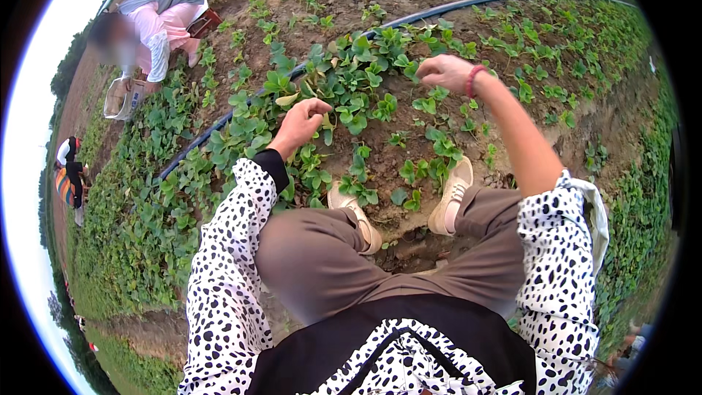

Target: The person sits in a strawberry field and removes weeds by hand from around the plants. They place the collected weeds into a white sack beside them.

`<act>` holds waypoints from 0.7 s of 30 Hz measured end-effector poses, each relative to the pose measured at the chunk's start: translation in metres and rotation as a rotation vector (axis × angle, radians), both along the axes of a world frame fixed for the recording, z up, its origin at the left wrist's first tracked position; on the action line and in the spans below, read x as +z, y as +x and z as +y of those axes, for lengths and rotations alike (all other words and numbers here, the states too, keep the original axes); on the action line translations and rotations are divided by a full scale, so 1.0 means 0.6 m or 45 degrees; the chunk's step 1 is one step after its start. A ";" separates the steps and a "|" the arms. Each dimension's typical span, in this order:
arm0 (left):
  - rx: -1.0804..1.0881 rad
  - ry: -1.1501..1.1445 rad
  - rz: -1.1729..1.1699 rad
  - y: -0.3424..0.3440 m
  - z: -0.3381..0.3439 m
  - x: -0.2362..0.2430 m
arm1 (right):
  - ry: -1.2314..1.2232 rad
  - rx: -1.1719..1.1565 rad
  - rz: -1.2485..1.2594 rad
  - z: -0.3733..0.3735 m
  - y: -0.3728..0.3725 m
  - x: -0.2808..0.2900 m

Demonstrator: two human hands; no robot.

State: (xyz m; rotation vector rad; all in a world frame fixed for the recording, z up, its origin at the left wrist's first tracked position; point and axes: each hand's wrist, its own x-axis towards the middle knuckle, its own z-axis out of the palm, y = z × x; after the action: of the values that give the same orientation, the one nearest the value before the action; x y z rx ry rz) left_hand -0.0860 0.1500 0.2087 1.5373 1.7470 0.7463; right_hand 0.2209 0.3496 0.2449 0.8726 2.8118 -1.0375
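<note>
My left hand (300,123) hovers among strawberry-like leafy plants (357,108), just right of and below a yellowing leaf (285,100). Its fingers are curled closed; whatever they may hold is hidden. My right hand (446,73), with a red band on the wrist, is raised over small plants to the right, its fingers loosely bent and apart, with nothing visible in them. My two shoes (453,186) rest on soil between the plants, below both hands.
A black hose (453,7) curves across the bed behind the plants. At upper left a co-worker (164,25) bends beside a pale container (121,106) and a reddish crate (207,22). Another person (69,183) is at far left. More plant rows and soil surround me.
</note>
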 end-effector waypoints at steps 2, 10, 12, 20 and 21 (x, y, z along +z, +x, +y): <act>-0.003 0.015 0.026 0.011 0.028 -0.029 | -0.123 -0.080 0.087 0.009 -0.053 -0.103; -0.451 0.314 0.665 0.049 0.136 -0.264 | -0.280 -0.404 0.410 -0.009 -0.176 -0.364; -0.459 0.220 0.748 0.038 0.137 -0.302 | -0.238 -0.446 0.340 -0.008 -0.183 -0.405; -0.243 0.111 0.456 0.007 0.167 -0.301 | -0.306 -0.692 -0.583 0.005 -0.269 -0.427; -0.237 0.213 0.466 0.007 0.172 -0.306 | -0.355 -0.723 -0.591 0.007 -0.279 -0.422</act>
State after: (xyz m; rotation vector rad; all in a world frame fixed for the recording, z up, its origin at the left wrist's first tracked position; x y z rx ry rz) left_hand -0.0820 0.2531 0.0253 2.0222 1.7970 0.5538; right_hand 0.0535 0.3538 -0.0086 1.6623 2.0224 -1.0544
